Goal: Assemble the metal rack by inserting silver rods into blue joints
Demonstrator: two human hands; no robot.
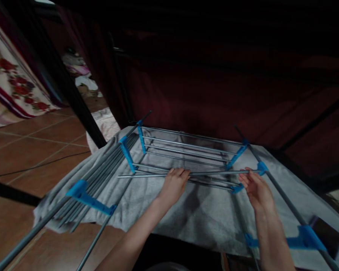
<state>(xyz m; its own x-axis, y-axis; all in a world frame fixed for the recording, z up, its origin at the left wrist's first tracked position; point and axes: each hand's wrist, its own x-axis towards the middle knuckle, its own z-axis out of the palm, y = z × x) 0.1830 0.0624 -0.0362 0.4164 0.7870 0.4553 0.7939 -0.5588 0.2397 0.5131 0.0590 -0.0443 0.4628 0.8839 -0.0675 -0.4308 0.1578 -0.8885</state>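
A thin grey metal rod (214, 173) lies crosswise over a partly assembled rack of grey tubes and blue plastic brackets. My left hand (173, 185) is closed around the rod near its middle, knuckles up. At the rod's right end, my right hand (256, 188) has its fingertips around it, palm turned upward. That end meets a blue bracket (262, 168) on the right side tube. The rod's left end is free and passes near the left blue bracket (127, 153). Several crossbars (186, 143) span the rack's far part.
Several loose rods (107, 169) lie along the left on the grey cloth (209, 214). Nearer brackets (90, 199) stick out left and right. A dark flat phone-like object (326, 235) lies at the right edge. Dark red fabric hangs behind, and a black post (70, 86) stands left.
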